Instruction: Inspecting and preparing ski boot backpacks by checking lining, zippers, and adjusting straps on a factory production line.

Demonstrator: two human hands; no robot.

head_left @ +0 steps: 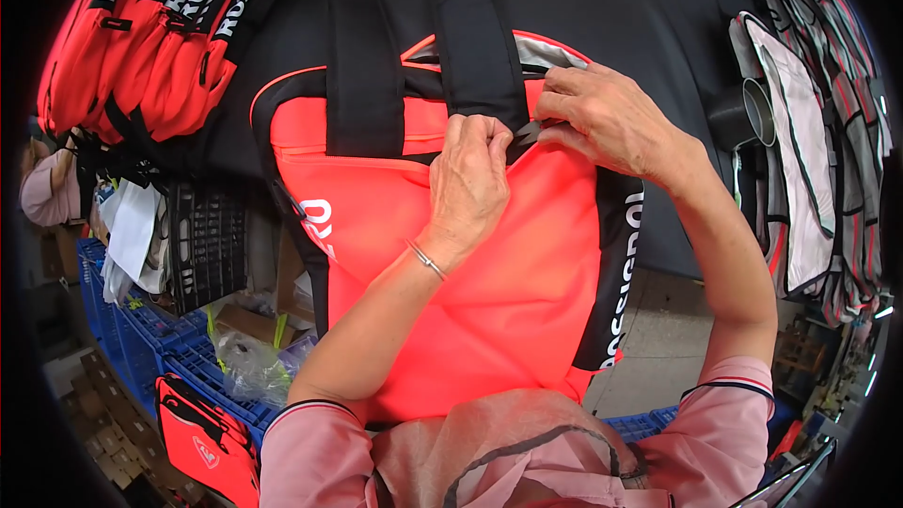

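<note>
A bright red-orange backpack (489, 292) with black side panels and white lettering lies in front of me, its lower end against my body. Two wide black straps (365, 85) run up from its top part. My left hand (470, 174) is closed in a pinch on the fabric edge of the opening across the bag. Close to its right, my right hand (602, 118) has bent fingers closed round small grey thread snips (529, 134), mostly hidden in the grip. Their forked tips point at the left fingertips. At the bag's top edge a gap shows grey lining.
Black cloth (602, 0) covers the table. Several red bags (150, 56) are stacked at the far left, grey panels (790, 150) hang at the right. A black crate (207, 245), blue pallets (122, 320), plastic bags (254, 362) and another red bag (202, 433) stand at lower left.
</note>
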